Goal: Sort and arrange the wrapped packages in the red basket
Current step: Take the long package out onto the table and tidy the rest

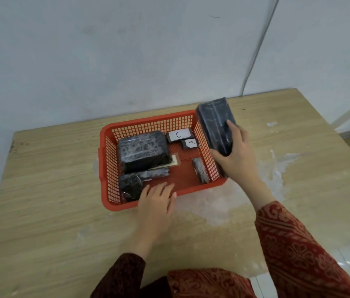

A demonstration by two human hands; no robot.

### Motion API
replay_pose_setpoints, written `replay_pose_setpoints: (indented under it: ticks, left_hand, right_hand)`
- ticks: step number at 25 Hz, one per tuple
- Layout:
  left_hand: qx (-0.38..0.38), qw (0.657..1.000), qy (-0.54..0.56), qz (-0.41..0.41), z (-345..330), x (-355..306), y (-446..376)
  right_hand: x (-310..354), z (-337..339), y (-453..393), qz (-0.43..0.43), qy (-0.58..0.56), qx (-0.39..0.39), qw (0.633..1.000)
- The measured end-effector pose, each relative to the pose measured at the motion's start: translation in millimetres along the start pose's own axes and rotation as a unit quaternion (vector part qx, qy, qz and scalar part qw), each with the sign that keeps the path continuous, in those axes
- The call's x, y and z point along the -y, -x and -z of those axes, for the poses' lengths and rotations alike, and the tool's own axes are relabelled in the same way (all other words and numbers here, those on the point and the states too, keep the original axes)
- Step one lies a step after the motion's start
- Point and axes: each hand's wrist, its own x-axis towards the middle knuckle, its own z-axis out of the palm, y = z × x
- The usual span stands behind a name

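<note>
A red mesh basket (148, 123) stands on the wooden table. Inside it, a big black wrapped package (143, 151) lies at the left, with a smaller wrapped package (134, 181) in front of it. Two small packages labelled C (179, 135) and A (191, 143) sit at the back right, and a narrow package (200, 173) leans by the right wall. My right hand (234, 155) grips a long dark wrapped package (216, 121) just above the basket's right rim. My left hand (155, 201) rests flat on the basket's front rim, fingers spread.
The table (62, 211) has a worn whitish patch (223, 203) in front and to the right of the basket. A grey wall rises behind the table's far edge, with a thin cable (256, 50) running down it. Patterned red sleeves cover my forearms.
</note>
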Motion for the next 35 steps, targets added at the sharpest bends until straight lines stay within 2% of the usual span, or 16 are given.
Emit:
replay_pose_setpoints:
  ticks: [4, 7, 11, 14, 15, 17, 18, 19, 21, 24, 25, 27, 30, 32, 35]
  left_hand:
    - [-0.040, 0.997, -0.057, -0.025, -7.8, 1.2, 3.6]
    - [-0.056, 0.996, -0.073, -0.020, -12.9, 2.1, 2.5]
    - [-0.073, 0.994, -0.086, -0.002, -17.7, 1.7, 4.0]
    - [-0.101, 0.990, -0.095, -0.006, -23.1, 1.8, 4.4]
    - [-0.113, 0.989, -0.096, -0.007, -24.8, 2.2, 4.8]
    - [-0.132, 0.986, -0.100, 0.001, -27.9, 1.9, 5.9]
    - [-0.139, 0.985, -0.102, 0.007, -29.2, 1.3, 5.5]
    - [-0.144, 0.984, -0.101, 0.013, -30.5, 0.6, 5.2]
    - [-0.149, 0.984, -0.096, 0.024, -31.7, -1.1, 5.0]
    - [-0.141, 0.985, -0.093, 0.024, -31.5, -0.9, 7.0]
    - [-0.135, 0.986, -0.093, 0.024, -31.6, 0.0, 7.9]
    - [-0.124, 0.988, -0.089, 0.027, -30.3, 0.5, 9.3]
    - [-0.111, 0.990, -0.085, 0.033, -27.3, -1.9, 8.2]
    - [-0.102, 0.992, -0.074, 0.029, -24.9, -1.7, 7.3]
    - [-0.077, 0.995, -0.051, 0.023, -17.8, -2.3, 8.0]
  right_hand:
    - [-65.2, 10.6, 6.5, -0.166, -0.008, 0.011, 0.986]
    - [-98.7, 1.8, 22.9, -0.219, 0.032, 0.090, 0.971]
    - [-114.8, -6.5, 38.3, -0.176, 0.119, 0.168, 0.963]
    - [-110.4, 1.0, 35.0, -0.173, 0.141, 0.155, 0.962]
    - [-103.4, 5.8, 30.9, -0.146, 0.129, 0.121, 0.973]
    - [-79.4, 14.2, 15.9, -0.035, 0.058, 0.043, 0.997]
    - [-63.1, 14.7, 7.1, 0.022, 0.019, 0.032, 0.999]
    - [-45.5, 11.3, -0.8, 0.067, -0.007, 0.049, 0.997]
    - [-14.9, -7.2, -11.0, 0.110, 0.000, 0.135, 0.985]
    - [9.8, -50.7, -12.1, 0.052, 0.139, 0.303, 0.942]
    - [12.3, -62.0, -9.7, 0.021, 0.180, 0.331, 0.926]
    - [13.0, -75.9, -6.7, -0.021, 0.232, 0.329, 0.915]
    - [11.0, -81.4, -7.2, -0.001, 0.282, 0.301, 0.911]
    - [8.5, -78.5, -13.0, 0.009, 0.261, 0.311, 0.914]
    - [5.4, -66.3, -27.0, -0.030, 0.111, 0.353, 0.929]
